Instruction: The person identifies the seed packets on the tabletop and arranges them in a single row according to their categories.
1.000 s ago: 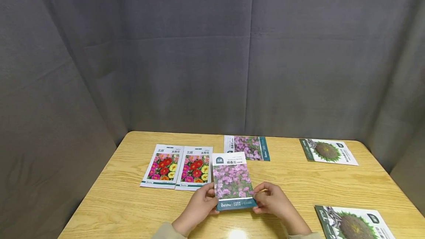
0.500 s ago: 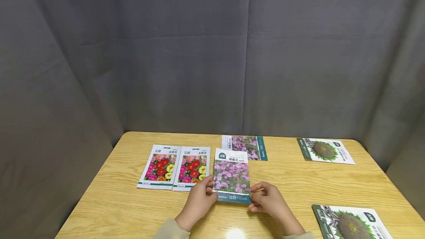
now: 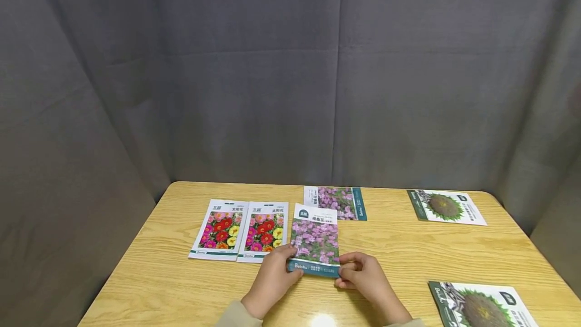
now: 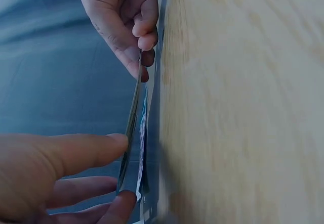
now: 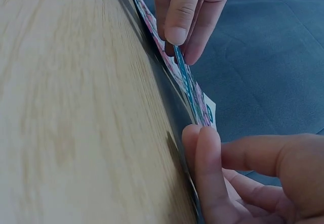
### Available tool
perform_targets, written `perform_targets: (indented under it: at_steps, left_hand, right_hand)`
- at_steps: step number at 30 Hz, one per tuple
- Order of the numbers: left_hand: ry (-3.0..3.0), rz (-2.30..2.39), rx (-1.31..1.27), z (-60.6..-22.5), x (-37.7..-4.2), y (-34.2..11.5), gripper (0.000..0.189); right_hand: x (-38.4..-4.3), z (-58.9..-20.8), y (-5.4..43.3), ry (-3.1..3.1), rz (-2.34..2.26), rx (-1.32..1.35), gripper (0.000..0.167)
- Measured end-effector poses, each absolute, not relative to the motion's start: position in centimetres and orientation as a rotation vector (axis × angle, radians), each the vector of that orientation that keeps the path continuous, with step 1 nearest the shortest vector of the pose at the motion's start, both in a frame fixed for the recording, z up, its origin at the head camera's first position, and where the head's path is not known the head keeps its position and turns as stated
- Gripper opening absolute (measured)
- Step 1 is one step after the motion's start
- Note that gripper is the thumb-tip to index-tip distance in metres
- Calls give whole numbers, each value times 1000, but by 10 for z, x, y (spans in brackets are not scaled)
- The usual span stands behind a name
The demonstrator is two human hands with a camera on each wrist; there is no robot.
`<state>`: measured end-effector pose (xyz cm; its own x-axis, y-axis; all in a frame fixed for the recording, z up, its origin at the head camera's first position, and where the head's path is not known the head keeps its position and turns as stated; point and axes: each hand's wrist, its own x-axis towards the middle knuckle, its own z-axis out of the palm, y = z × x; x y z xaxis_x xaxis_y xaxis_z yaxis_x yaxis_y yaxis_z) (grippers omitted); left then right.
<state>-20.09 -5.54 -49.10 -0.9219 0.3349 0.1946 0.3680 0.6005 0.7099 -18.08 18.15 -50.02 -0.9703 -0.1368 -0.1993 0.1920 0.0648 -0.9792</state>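
Between both hands is a seed packet [image 3: 314, 241] with pink-purple cosmos flowers and a teal bottom band. My left hand [image 3: 272, 279] pinches its lower left edge, thumb on the near side. At the lower right corner, my right hand [image 3: 365, 274] grips it between thumb and fingers. Seen nearly edge-on in the left wrist view, the packet [image 4: 132, 115] stands tilted a little above the table. A second cosmos packet [image 3: 336, 203] lies sideways behind it, partly covered from the head view.
Two packets with red, yellow and pink flowers, one left [image 3: 219, 231] and one right [image 3: 264, 231], lie side by side. On the right are two sunflower packets, far [image 3: 447, 207] and near [image 3: 483, 309]. Grey curtain [image 3: 254, 74] surrounds the wooden table [image 3: 150, 276].
The held cosmos packet has shifted slightly left, straightened upright from its slant and come lower toward the table. Both hands moved with it, still holding its lower edges. The other packets stay put.
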Motion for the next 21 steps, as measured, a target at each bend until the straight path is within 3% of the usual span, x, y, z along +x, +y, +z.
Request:
perform_targets:
  at_steps: [21]
  left_hand:
    - [-2883,-1009,-644,-487,-196,-55,36]
  right_hand:
    - [-183,-503,178,2194,-1918,83,33]
